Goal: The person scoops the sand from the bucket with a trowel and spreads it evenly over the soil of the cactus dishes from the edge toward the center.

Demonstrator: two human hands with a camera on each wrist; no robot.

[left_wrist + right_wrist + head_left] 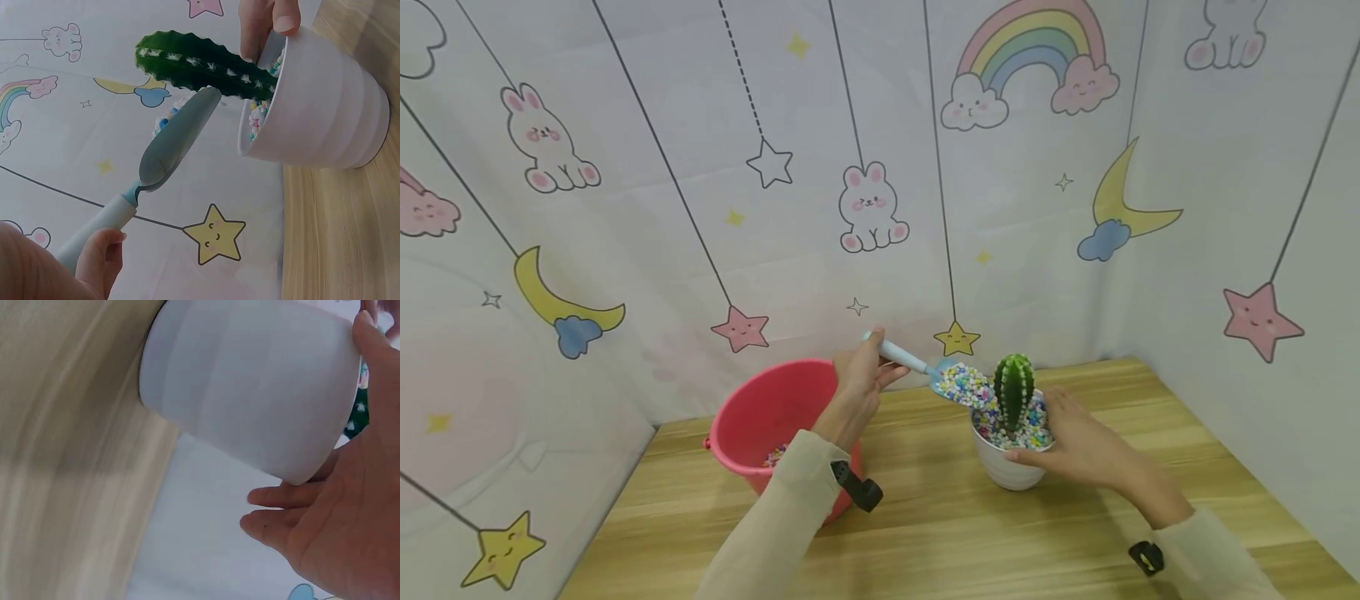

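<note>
My left hand (859, 385) grips the pale handle of a light blue trowel (178, 140), its blade heaped with small multicoloured pebbles (964, 385). The blade's tip reaches the left rim of a white ribbed flowerpot (1011, 468), close beside a green cactus (1014, 390) standing upright in it. More of the pebbles (1037, 425) surround the cactus base inside the pot. On the pot's right side, my right hand (1086, 446) holds the rim, thumb at the front and fingers behind. The right wrist view shows the pot's wall (250, 387) between thumb and fingers.
A red bucket (730, 450) stands on the left of the wooden table (917, 533), partly behind my left forearm, with some pebbles (773, 456) visible low inside. Behind the table hangs a pale cloth (685, 208) printed with rabbits, stars and moons.
</note>
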